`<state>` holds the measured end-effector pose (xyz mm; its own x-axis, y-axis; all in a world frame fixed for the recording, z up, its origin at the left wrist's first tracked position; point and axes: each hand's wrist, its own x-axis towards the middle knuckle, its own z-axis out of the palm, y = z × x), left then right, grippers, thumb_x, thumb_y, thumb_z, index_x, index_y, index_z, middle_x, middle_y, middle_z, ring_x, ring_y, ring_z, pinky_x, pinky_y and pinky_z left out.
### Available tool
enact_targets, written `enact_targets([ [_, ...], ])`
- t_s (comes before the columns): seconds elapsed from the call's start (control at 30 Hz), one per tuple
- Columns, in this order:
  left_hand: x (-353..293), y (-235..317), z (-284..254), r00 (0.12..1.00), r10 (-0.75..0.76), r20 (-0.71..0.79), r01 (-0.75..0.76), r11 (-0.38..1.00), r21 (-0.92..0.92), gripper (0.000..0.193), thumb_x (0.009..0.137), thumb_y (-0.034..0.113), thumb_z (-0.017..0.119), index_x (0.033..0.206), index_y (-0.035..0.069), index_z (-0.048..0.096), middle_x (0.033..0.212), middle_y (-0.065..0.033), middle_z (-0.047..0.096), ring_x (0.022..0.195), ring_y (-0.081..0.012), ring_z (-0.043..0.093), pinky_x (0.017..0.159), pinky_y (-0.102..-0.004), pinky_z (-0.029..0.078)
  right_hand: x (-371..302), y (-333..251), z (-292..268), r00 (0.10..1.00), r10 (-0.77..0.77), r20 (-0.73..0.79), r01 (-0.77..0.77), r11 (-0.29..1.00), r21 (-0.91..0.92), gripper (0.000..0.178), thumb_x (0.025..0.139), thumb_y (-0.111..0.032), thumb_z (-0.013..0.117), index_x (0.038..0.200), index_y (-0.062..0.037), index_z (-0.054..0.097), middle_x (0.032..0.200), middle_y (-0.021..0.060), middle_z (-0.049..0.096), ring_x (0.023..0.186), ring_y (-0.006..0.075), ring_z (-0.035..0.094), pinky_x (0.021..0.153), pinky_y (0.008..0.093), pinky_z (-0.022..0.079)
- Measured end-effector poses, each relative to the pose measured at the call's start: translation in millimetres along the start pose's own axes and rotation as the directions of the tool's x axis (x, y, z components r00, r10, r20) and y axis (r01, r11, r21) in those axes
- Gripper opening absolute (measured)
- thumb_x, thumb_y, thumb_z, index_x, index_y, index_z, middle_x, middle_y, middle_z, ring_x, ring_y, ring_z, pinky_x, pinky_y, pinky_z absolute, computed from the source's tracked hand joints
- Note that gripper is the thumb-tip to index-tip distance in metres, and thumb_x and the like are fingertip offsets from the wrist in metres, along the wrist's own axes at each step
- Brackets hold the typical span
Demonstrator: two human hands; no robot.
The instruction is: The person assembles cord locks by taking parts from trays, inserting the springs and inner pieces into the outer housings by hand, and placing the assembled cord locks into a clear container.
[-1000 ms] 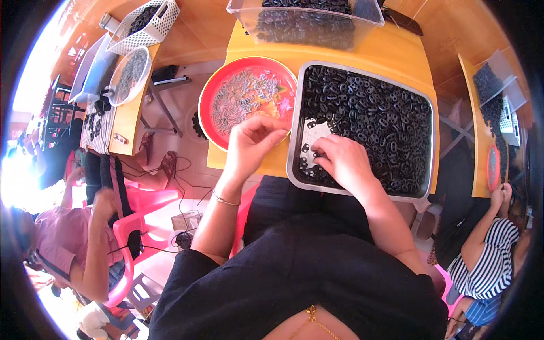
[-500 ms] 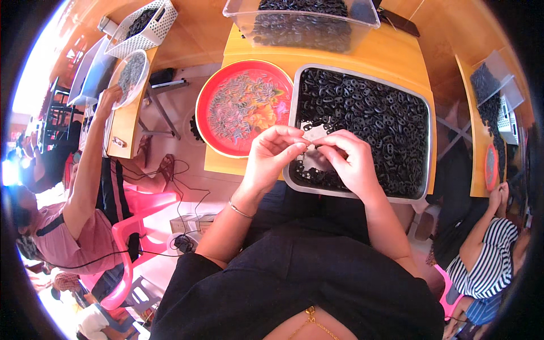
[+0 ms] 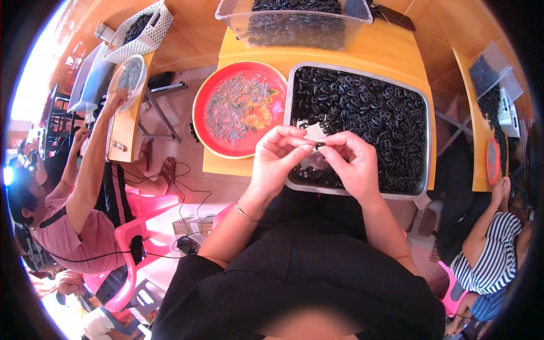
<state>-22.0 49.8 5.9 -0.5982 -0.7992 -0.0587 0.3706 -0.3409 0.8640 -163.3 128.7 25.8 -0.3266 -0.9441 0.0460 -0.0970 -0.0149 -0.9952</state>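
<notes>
Both hands have come up off the tray and met above its near edge. The left hand (image 3: 276,161) and right hand (image 3: 352,164) now pinch one small black part (image 3: 319,145) between their fingers, which are clenched on it. At 12 o'clock lies the grey tray (image 3: 422,105) of black parts; at 10 o'clock the red plate (image 3: 199,122), on the yellow desk (image 3: 391,54). The pick looks done; handling has begun.

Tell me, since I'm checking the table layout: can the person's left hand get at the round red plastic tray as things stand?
Probably yes. The left hand is beside the round red plastic tray, with nothing between, though it pinches a small black piece with the right hand.
</notes>
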Motion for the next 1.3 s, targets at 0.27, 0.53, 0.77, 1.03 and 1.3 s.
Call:
enact_targets([
  [0.27,0.7,-0.6,0.2,1.0,0.007,0.002,-0.007,0.999,0.031,0.021,0.077,-0.003,0.061,0.095,0.001,0.052,0.086,-0.008,0.063,0.082,-0.0111,0.059,0.077,-0.0239,0.046,-1.1,1.1,-1.3,0.999,-0.043,-0.009,0.042,0.998,-0.042,0.009,0.08,0.001,0.058,0.089,0.0011,0.059,0.081,0.0045,0.061,0.07,0.0076,0.058,0.062,0.0201,0.047],
  [0.53,-1.2,0.6,4.4,1.0,0.008,-0.004,-0.008,0.998,0.056,0.023,0.076,-0.006,0.06,0.096,0.0,0.05,0.084,-0.0079,0.063,0.08,-0.0109,0.059,0.073,-0.0223,0.047,-2.4,2.2,-3.4,0.999,-0.044,-0.025,0.042,0.997,-0.067,0.009,0.079,0.0,0.06,0.088,0.0004,0.059,0.079,0.0043,0.062,0.068,0.0072,0.058,0.061,0.0198,0.047],
  [0.77,-1.4,0.5,5.0,1.0,0.006,-0.004,-0.006,0.999,0.053,0.023,0.076,-0.006,0.061,0.095,0.0,0.05,0.084,-0.0077,0.063,0.078,-0.0105,0.059,0.073,-0.0222,0.047,-2.8,-0.7,-2.1,0.998,-0.051,-0.037,0.048,0.996,-0.069,0.008,0.078,0.0,0.06,0.086,0.0,0.06,0.078,0.0034,0.061,0.066,0.0059,0.057,0.059,0.0186,0.045],
  [1.03,-2.8,0.6,1.8,0.994,0.048,0.098,-0.067,0.979,0.194,0.03,0.078,-0.005,0.059,0.107,-0.003,0.049,0.086,-0.0099,0.062,0.08,-0.014,0.061,0.074,-0.0253,0.049,-1.0,-7.2,-7.0,0.992,-0.115,0.046,0.123,0.957,-0.262,0.008,0.076,0.002,0.06,0.084,0.0014,0.059,0.076,0.0035,0.06,0.065,0.0057,0.055,0.057,0.0189,0.045],
  [1.3,0.6,3.5,5.5,0.996,-0.024,0.087,0.01,0.989,0.15,0.025,0.079,-0.002,0.059,0.103,-0.002,0.051,0.087,-0.008,0.062,0.083,-0.0127,0.059,0.077,-0.0251,0.047,-2.5,6.0,-5.0,0.997,0.066,-0.036,-0.061,0.99,0.124,0.007,0.078,0.002,0.06,0.085,0.0015,0.059,0.077,0.0033,0.061,0.068,0.0066,0.057,0.062,0.02,0.047],
])
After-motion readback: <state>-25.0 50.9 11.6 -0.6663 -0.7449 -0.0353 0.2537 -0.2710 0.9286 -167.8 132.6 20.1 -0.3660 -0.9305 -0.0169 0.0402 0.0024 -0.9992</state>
